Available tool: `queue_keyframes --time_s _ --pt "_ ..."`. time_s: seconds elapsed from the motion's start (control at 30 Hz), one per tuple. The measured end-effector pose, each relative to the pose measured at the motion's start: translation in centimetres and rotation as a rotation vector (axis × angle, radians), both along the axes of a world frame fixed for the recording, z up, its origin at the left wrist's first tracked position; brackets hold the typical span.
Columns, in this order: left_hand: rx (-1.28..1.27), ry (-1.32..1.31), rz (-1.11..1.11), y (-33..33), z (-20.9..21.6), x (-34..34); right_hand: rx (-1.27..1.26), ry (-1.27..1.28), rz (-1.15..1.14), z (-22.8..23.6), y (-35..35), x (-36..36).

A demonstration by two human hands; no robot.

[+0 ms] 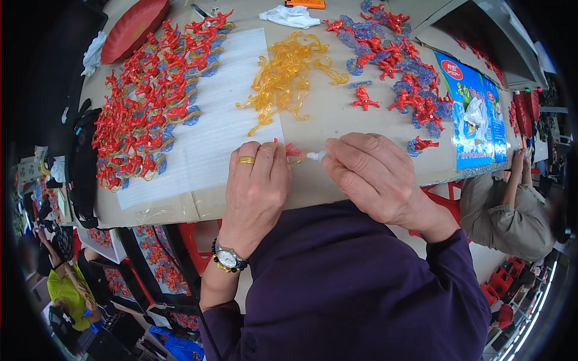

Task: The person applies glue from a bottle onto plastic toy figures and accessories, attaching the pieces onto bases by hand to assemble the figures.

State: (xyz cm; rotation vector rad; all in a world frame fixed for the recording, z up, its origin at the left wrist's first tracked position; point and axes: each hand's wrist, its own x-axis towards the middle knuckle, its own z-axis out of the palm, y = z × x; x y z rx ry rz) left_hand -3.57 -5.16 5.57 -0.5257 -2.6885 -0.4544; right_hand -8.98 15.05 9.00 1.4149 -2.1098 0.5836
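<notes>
My left hand (pixel 257 180), with a gold ring and a wristwatch, is closed on a small red figure (pixel 291 150) at the table's near edge. Only part of the figure shows past the fingertips, with a bit of clear yellow piece beside it. In my closed right hand (pixel 372 174) is a small white bottle with a narrow nozzle (pixel 315 156), its tip pointing left close to the figure. Beyond my hands lies a heap of clear yellow curly pieces (pixel 286 75). One loose red figure (pixel 365 99) rests to the right of the heap.
Rows of red figures with yellow and blue parts (pixel 150 96) cover a white foam sheet (pixel 205 168) at left. Red figures on clear blue pieces (pixel 415 90) are piled at right, beside a blue printed box panel (pixel 469 114). A red tray (pixel 135 30) sits far left. Other people work nearby.
</notes>
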Motion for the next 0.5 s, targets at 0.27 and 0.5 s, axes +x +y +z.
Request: queue_keyframes --time_s 0.27,0.5 --pt "0.001 0.010 0.000 -0.1 -0.2 -0.1 0.009 -0.037 -0.012 0.9 0.3 -0.2" --pt "0.371 0.008 0.041 0.2 -0.5 -0.3 -0.655 -1.032 -0.281 -1.1 2.0 -1.4"
